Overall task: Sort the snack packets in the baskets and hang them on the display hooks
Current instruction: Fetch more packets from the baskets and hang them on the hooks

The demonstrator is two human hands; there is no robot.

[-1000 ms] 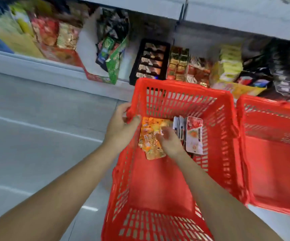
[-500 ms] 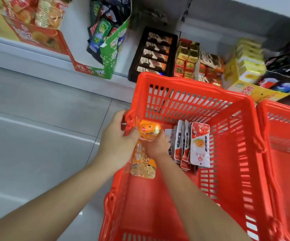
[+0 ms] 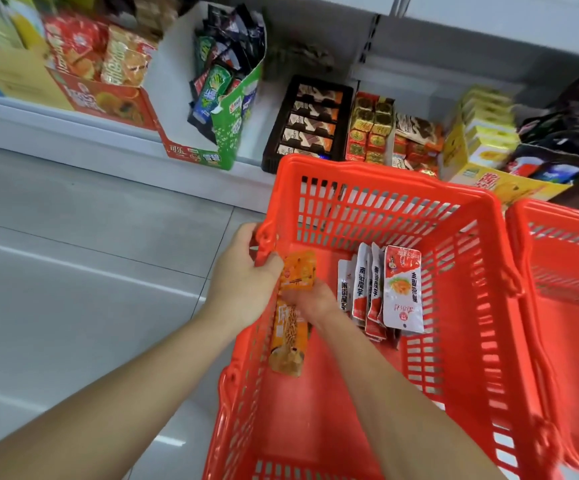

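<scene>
Right hand (image 3: 312, 299) clamped on orange snack packets (image 3: 290, 337) inside red basket (image 3: 385, 171). Left hand (image 3: 243, 275) grips the rim just beside them. Risk: loose bundle fans out on lift and a packet drops back in.

Orange packets (image 3: 288, 341), white packets (image 3: 402, 292) (upright) — red basket (image 3: 385, 174)

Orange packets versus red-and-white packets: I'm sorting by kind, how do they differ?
The orange packets are orange all over; the red-and-white packets are white with red patches. The left hand and right hand hold the orange packets; the red-and-white packets stand untouched near the right wall. Both are in the same red basket.
</scene>
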